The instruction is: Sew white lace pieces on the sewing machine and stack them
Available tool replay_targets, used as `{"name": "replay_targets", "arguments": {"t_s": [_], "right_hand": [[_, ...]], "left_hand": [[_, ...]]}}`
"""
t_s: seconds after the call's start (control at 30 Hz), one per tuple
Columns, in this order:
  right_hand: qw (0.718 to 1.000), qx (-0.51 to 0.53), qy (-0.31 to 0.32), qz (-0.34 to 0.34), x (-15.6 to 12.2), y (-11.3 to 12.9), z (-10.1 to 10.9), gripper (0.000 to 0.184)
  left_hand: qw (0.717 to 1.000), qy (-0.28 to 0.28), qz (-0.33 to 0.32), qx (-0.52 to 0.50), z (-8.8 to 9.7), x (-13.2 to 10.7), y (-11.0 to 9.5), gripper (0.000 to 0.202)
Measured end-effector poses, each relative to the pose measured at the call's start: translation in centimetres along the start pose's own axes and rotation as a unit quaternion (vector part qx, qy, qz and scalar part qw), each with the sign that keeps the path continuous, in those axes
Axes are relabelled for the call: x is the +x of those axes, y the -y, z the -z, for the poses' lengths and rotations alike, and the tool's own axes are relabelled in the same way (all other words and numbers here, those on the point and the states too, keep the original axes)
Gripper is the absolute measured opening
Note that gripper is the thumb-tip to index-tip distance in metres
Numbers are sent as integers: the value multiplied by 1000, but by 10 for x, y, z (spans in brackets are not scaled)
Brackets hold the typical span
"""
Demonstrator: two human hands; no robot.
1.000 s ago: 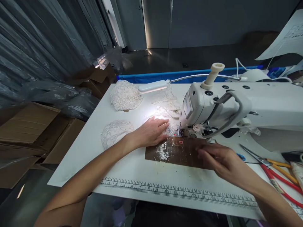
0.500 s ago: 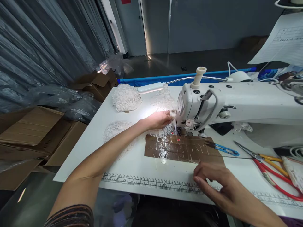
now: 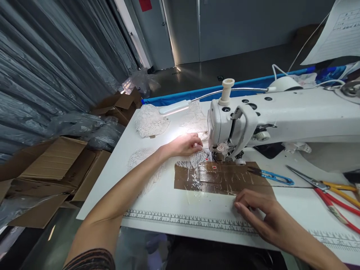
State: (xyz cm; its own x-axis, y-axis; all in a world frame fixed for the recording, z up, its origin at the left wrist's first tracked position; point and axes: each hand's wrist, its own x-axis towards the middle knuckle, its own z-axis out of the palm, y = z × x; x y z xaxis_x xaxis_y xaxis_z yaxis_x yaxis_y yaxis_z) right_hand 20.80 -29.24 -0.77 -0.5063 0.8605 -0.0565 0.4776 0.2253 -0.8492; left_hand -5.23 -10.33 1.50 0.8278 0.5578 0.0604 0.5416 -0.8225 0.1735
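Observation:
Just left of the needle area of the white sewing machine [image 3: 233, 120], my left hand [image 3: 186, 144] pinches the edge of a piece of white lace [image 3: 192, 160]. The lace lies flat and reaches toward the presser foot. My right hand [image 3: 260, 215] rests near the table's front edge, fingers loosely curled and thumb close to the index finger; nothing shows in it. Beyond its fingertips lies brown tape [image 3: 222, 183] stuck on the table. Two lace pieces, a bunched one [image 3: 150, 120] and a flatter one [image 3: 140, 159], lie left of my left hand.
Blue thread snips [image 3: 277, 177] and red-and-yellow-handled scissors [image 3: 317, 183] lie to the right. A lit lamp [image 3: 174, 108] hangs over the lace. A printed ruler [image 3: 197, 222] runs along the front edge. Open cardboard boxes [image 3: 53, 159] stand left of the table.
My left hand has drawn slightly back from the needle area, lower on the lace, and its fingers are more curled. My right hand keeps its place by the front edge. The view has shifted slightly.

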Motion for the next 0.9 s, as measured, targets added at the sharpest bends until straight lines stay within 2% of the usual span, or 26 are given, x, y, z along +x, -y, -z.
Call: {"name": "replay_targets", "arguments": {"t_s": [0.13,0.2,0.3,0.37,0.5,0.67,0.8,0.9], "right_hand": [[1000,-6,-21,-4,4,-2,3,26],[999,-9,-34,-2,6,-4,4,25],[999,-11,-33,4,8,-11,3,25],[1000,-10,-28,5,8,-16,3,25],[1000,-4,-26,5,7,-23,1,24],[998,11,-62,14,8,-20,0,24],[996,24,-81,21,9,-18,-1,25],[995,23,-91,32,9,-22,-6,24]], "left_hand": [[998,-10,-33,61,-5,-15,-9,31],[991,-10,-81,106,-9,-23,-13,31],[959,-35,-174,221,-13,-31,-15,25],[936,-56,-197,286,-15,-32,-15,24],[917,-75,-201,337,-17,-31,-16,25],[914,-99,-205,335,-18,-30,-19,25],[934,-104,-185,288,-19,-31,-18,19],[968,-115,-106,199,-17,-26,-13,16]]}}
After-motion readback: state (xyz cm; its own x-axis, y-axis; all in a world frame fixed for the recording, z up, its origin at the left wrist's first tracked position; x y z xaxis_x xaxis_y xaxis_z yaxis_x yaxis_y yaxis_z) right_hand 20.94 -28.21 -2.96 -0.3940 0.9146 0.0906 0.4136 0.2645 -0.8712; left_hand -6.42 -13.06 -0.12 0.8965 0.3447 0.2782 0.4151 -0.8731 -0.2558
